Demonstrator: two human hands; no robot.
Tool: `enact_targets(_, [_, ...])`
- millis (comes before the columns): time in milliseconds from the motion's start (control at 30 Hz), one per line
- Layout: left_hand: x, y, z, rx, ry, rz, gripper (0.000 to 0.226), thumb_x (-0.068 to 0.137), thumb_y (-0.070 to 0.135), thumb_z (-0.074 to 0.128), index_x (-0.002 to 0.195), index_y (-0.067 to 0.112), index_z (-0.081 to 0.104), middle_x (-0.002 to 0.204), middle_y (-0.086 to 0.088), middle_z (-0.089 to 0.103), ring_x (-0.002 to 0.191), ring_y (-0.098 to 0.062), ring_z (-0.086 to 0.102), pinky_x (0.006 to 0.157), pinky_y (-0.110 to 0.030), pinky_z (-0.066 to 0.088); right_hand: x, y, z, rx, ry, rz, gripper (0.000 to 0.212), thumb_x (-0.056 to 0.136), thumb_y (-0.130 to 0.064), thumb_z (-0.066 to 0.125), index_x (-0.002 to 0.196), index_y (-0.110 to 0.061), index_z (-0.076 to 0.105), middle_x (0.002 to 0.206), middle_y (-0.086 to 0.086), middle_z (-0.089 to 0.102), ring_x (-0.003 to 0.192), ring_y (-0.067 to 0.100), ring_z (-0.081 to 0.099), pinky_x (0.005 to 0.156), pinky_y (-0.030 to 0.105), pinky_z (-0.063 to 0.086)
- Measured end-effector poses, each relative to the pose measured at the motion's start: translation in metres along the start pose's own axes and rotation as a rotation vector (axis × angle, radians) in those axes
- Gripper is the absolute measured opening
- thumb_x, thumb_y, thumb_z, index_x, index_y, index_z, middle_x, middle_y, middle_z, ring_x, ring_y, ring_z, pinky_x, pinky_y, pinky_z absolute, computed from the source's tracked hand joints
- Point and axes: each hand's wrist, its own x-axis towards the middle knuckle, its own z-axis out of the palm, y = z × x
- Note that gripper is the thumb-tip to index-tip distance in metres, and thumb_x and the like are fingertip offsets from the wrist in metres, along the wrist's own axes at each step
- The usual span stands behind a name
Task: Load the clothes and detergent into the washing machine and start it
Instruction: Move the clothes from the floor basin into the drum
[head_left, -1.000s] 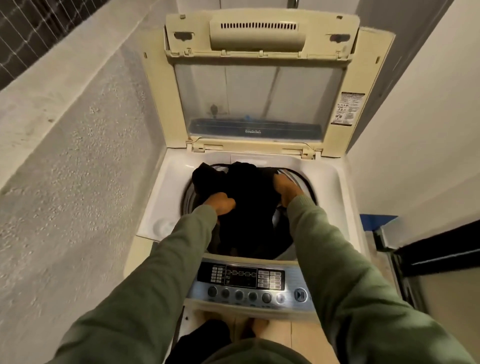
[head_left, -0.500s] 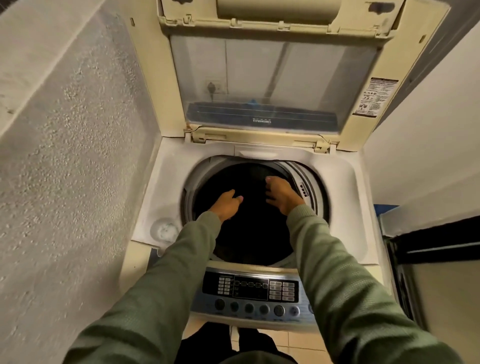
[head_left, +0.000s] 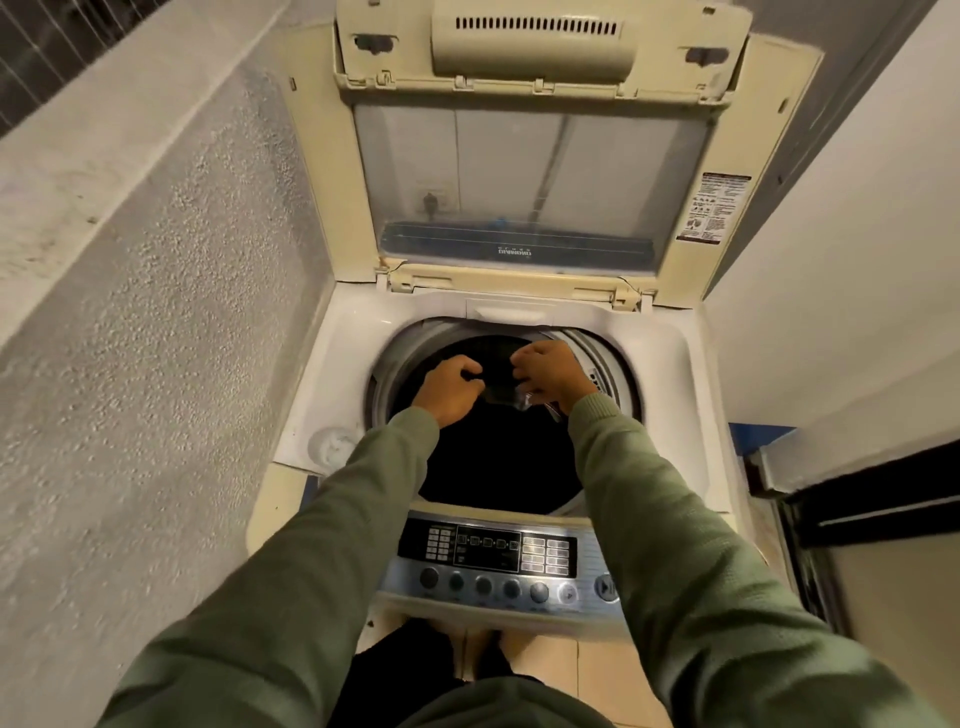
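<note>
A big washing machine (head_left: 670, 364) is seen from above. Its lid (head_left: 530, 156) is stood straight up at the back. The round drum (head_left: 613, 374) is open. Dark clothes (head_left: 498, 457) are seen low down inside it, but the pile is too dark to be made out well. The buttons (head_left: 488, 584) at the front are not touched. The left hand (head_left: 449, 389) and the right hand (head_left: 550, 371) are held close together over the drum, with fingers curled. A small dark cloth (head_left: 498, 387) is pinched between them. It is best let go over the middle, so nothing is left hanging on the edge.
</note>
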Motion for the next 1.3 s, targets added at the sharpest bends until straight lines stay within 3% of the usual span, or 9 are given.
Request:
enact_targets(167, [-0.027, 0.011, 0.002, 0.007, 0.019, 0.056, 0.025, 0.092, 0.014, 0.058, 0.117, 0.015, 0.061, 0.105, -0.017, 0.066, 0.096, -0.035, 0.064, 0.090, -0.042, 0.053, -0.029, -0.006, -0.002, -0.002, -0.031, -0.060, 0.013, 0.093, -0.017, 0.051, 0.090, -0.013, 0.063, 0.082, 0.012, 0.061, 0.063, 0.024, 0.055, 0.052, 0.027, 0.040])
enact_targets(333, [-0.052, 0.026, 0.003, 0.005, 0.045, 0.149, 0.020, 0.090, 0.010, 0.056, 0.108, 0.017, 0.061, 0.101, -0.017, 0.066, 0.094, -0.038, 0.063, 0.082, -0.041, 0.051, -0.066, -0.008, -0.008, -0.048, 0.017, -0.144, 0.012, 0.092, -0.020, 0.053, 0.090, -0.015, 0.064, 0.082, 0.008, 0.064, 0.068, 0.024, 0.061, 0.063, 0.031, 0.047])
enact_targets(433, [-0.069, 0.030, 0.006, -0.015, 0.079, 0.208, 0.020, 0.087, 0.009, 0.056, 0.101, 0.022, 0.060, 0.087, -0.014, 0.062, 0.094, -0.041, 0.062, 0.084, -0.047, 0.051, -0.092, -0.005, -0.011, -0.058, 0.102, -0.194, 0.012, 0.091, -0.014, 0.053, 0.088, -0.012, 0.064, 0.082, 0.011, 0.064, 0.066, 0.024, 0.061, 0.056, 0.026, 0.047])
enact_targets(600, [-0.101, 0.033, 0.017, -0.044, 0.098, 0.299, 0.019, 0.087, 0.013, 0.058, 0.102, 0.025, 0.061, 0.083, -0.009, 0.064, 0.087, -0.036, 0.065, 0.085, -0.050, 0.053, -0.141, 0.011, -0.010, -0.071, 0.230, -0.315, 0.019, 0.087, -0.002, 0.052, 0.074, -0.011, 0.063, 0.077, 0.014, 0.065, 0.058, 0.021, 0.059, 0.038, 0.014, 0.042])
enact_targets(733, [-0.127, 0.041, 0.035, -0.048, 0.086, 0.322, 0.020, 0.087, 0.013, 0.060, 0.103, 0.023, 0.063, 0.084, -0.008, 0.068, 0.085, -0.031, 0.067, 0.085, -0.046, 0.054, -0.175, 0.029, -0.017, -0.150, 0.281, -0.350, 0.017, 0.086, -0.005, 0.054, 0.077, -0.011, 0.067, 0.075, 0.007, 0.067, 0.064, 0.021, 0.064, 0.052, 0.021, 0.049])
enact_targets(900, [-0.154, 0.056, 0.065, -0.034, 0.042, 0.337, 0.023, 0.088, 0.009, 0.058, 0.107, 0.018, 0.064, 0.088, -0.009, 0.068, 0.090, -0.033, 0.066, 0.087, -0.046, 0.054, -0.204, 0.046, -0.042, -0.160, 0.335, -0.341, 0.016, 0.084, -0.005, 0.055, 0.082, -0.005, 0.070, 0.076, 0.010, 0.069, 0.063, 0.023, 0.066, 0.054, 0.024, 0.051])
enact_targets(1100, [-0.177, 0.089, 0.118, 0.007, -0.015, 0.357, 0.024, 0.084, 0.006, 0.055, 0.099, 0.022, 0.064, 0.092, -0.018, 0.068, 0.086, -0.039, 0.065, 0.081, -0.050, 0.055, -0.234, 0.072, -0.096, -0.113, 0.396, -0.297, 0.014, 0.088, -0.007, 0.056, 0.087, -0.006, 0.070, 0.080, 0.012, 0.070, 0.066, 0.021, 0.067, 0.044, 0.013, 0.045])
enact_targets(1200, [-0.186, 0.111, 0.151, -0.007, -0.042, 0.369, 0.023, 0.085, 0.005, 0.055, 0.100, 0.022, 0.062, 0.085, -0.012, 0.066, 0.080, -0.034, 0.064, 0.082, -0.048, 0.056, -0.246, 0.092, -0.131, -0.109, 0.413, -0.279, 0.014, 0.089, -0.006, 0.055, 0.087, -0.006, 0.070, 0.083, 0.013, 0.070, 0.068, 0.021, 0.066, 0.043, 0.012, 0.044])
enact_targets(1300, [-0.196, 0.133, 0.186, -0.007, -0.067, 0.377, 0.023, 0.088, 0.006, 0.056, 0.103, 0.022, 0.061, 0.088, -0.012, 0.068, 0.085, -0.033, 0.067, 0.083, -0.046, 0.056, -0.256, 0.112, -0.168, -0.119, 0.417, -0.252, 0.014, 0.090, -0.009, 0.056, 0.092, -0.007, 0.070, 0.085, 0.013, 0.071, 0.068, 0.021, 0.067, 0.048, 0.019, 0.050])
